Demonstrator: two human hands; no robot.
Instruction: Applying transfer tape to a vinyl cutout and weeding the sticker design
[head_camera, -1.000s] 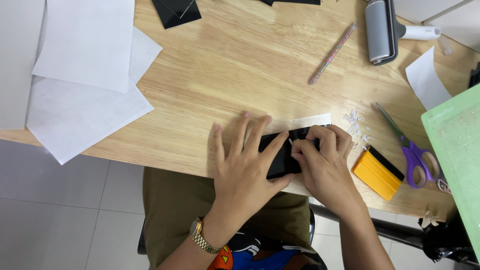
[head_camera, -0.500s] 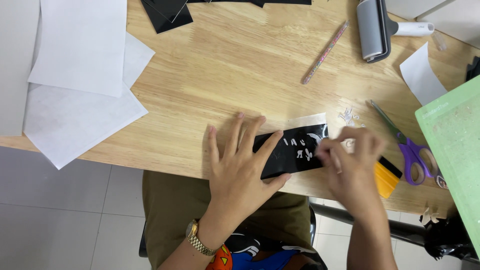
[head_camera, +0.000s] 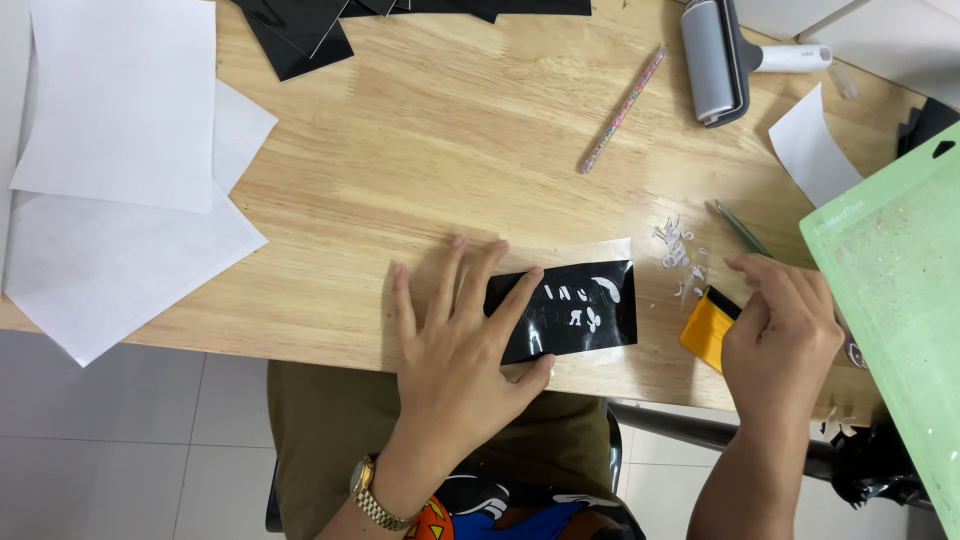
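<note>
Table (head_camera: 420, 150) of pale wood carries your work near its front edge. Your left hand (head_camera: 455, 350) lies flat, fingers spread, pressing the black vinyl strip (head_camera: 585, 310). Your right hand (head_camera: 785, 325) curls loosely over the yellow scraper (head_camera: 708, 328), just beside the strip.

Both hands low over the table edge, left flat, right curled.

The left hand (head_camera: 455, 345) lies palm down with fingers spread and pointing away from the body, thumb out to the right, a gold watch on its wrist. The right hand (head_camera: 785, 330) is well apart to the right, knuckles up, fingers bent inward, forearm rising from below.
</note>
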